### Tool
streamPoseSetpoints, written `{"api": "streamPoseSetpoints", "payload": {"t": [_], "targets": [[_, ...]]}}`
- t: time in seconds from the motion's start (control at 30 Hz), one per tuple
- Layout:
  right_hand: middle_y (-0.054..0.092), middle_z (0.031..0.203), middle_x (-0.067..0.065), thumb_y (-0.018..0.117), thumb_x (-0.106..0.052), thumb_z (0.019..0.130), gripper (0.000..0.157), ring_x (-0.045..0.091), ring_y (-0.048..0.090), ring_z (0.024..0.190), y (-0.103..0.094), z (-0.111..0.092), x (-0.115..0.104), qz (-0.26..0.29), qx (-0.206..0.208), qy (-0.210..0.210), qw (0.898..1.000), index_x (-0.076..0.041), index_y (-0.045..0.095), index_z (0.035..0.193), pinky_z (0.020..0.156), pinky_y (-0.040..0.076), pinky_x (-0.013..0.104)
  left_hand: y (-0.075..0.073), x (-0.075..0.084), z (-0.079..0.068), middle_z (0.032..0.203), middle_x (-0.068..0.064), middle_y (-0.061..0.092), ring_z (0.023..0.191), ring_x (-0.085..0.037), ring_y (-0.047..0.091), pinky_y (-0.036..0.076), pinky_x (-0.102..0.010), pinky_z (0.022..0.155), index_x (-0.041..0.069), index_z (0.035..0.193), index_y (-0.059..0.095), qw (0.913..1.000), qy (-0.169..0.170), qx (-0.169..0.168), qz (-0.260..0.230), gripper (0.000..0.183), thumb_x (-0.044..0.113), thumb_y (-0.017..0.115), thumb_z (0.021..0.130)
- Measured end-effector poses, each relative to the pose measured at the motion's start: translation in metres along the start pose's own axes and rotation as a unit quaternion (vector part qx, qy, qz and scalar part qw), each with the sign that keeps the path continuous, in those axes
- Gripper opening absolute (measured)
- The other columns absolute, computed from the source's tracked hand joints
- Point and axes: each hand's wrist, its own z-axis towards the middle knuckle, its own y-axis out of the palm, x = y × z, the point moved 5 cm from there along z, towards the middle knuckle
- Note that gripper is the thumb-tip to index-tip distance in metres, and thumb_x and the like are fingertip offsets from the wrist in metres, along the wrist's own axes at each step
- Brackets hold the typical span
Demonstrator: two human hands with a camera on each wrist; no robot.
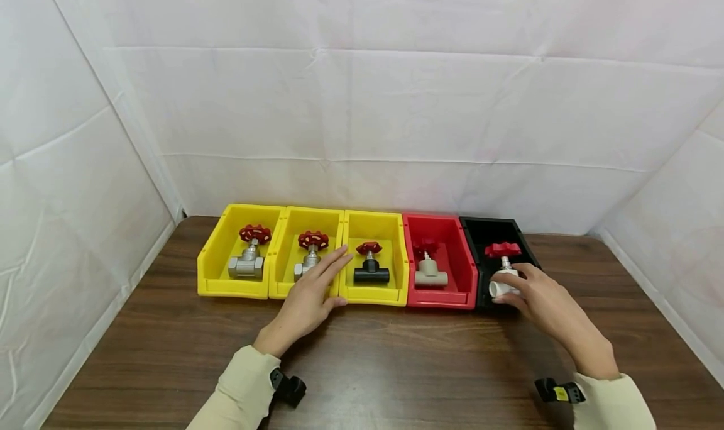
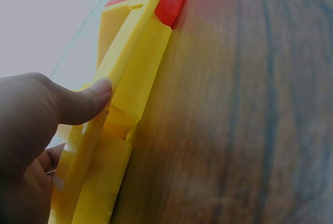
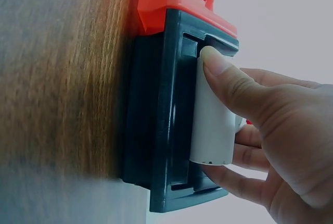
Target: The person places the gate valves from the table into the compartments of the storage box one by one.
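Note:
My right hand pinches a white plastic valve with a red handwheel, over the front of the black bin at the right end of the row. In the right wrist view, the thumb lies along the white pipe body and the fingers are behind it. My left hand rests, fingers extended, across the middle yellow bin and its neighbour, the right yellow bin. Its thumb touches the front rim in the left wrist view. Partly behind this hand sits a metal valve with a red handwheel.
Another metal valve is in the leftmost yellow bin. A black valve lies in the right yellow bin, a beige one in the red bin. White sheeting surrounds the wooden table.

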Motion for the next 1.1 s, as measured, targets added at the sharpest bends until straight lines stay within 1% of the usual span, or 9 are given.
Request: {"api": "streamPoseSetpoints", "payload": {"t": [0.17, 0.4, 0.7, 0.87, 1.1], "targets": [[0.058, 0.100, 0.022, 0.080, -0.020, 0.075, 0.036, 0.035, 0.061, 0.079, 0.002, 0.002, 0.002, -0.006, 0.015, -0.006, 1.000, -0.016, 0.068, 0.108, 0.062, 0.052, 0.054, 0.000, 0.000, 0.002, 0.155, 0.002, 0.026, 0.133, -0.027, 0.039, 0.040, -0.047, 0.100, 0.018, 0.149, 0.036, 1.0000, 0.001, -0.003, 0.003, 0.079, 0.014, 0.077, 0.081], [0.058, 0.102, 0.023, 0.079, -0.020, 0.076, 0.035, 0.038, 0.061, 0.083, 0.006, 0.005, 0.006, -0.004, 0.010, 0.002, 1.000, -0.015, 0.068, 0.109, 0.066, 0.052, 0.056, 0.001, -0.001, 0.003, 0.155, 0.003, 0.026, 0.132, -0.027, 0.039, 0.040, -0.046, 0.100, 0.018, 0.149, 0.036, 1.0000, -0.001, -0.003, 0.007, 0.079, 0.014, 0.077, 0.081], [0.058, 0.100, 0.021, 0.080, -0.018, 0.075, 0.035, 0.035, 0.060, 0.082, 0.008, 0.010, 0.005, 0.006, 0.026, -0.010, 1.000, -0.013, 0.068, 0.108, 0.068, 0.051, 0.053, 0.001, -0.002, 0.001, 0.156, 0.006, 0.024, 0.132, -0.026, 0.039, 0.040, -0.047, 0.100, 0.020, 0.149, 0.035, 1.0000, -0.006, -0.001, 0.008, 0.079, 0.015, 0.076, 0.081], [0.058, 0.101, 0.022, 0.080, -0.017, 0.076, 0.035, 0.037, 0.060, 0.083, 0.009, 0.012, 0.005, 0.006, 0.027, 0.004, 1.000, -0.012, 0.068, 0.109, 0.068, 0.051, 0.055, 0.001, -0.003, 0.001, 0.156, 0.006, 0.024, 0.132, -0.027, 0.039, 0.039, -0.047, 0.101, 0.019, 0.149, 0.036, 0.9999, -0.008, -0.003, 0.008, 0.079, 0.015, 0.076, 0.081], [0.058, 0.103, 0.023, 0.078, -0.017, 0.078, 0.035, 0.038, 0.060, 0.086, 0.014, 0.014, 0.008, 0.004, 0.004, 0.025, 1.000, -0.012, 0.068, 0.111, 0.071, 0.051, 0.056, 0.001, -0.001, 0.000, 0.156, 0.005, 0.025, 0.133, -0.026, 0.038, 0.040, -0.046, 0.101, 0.018, 0.149, 0.036, 0.9999, -0.011, -0.007, 0.003, 0.078, 0.015, 0.076, 0.082]]}}
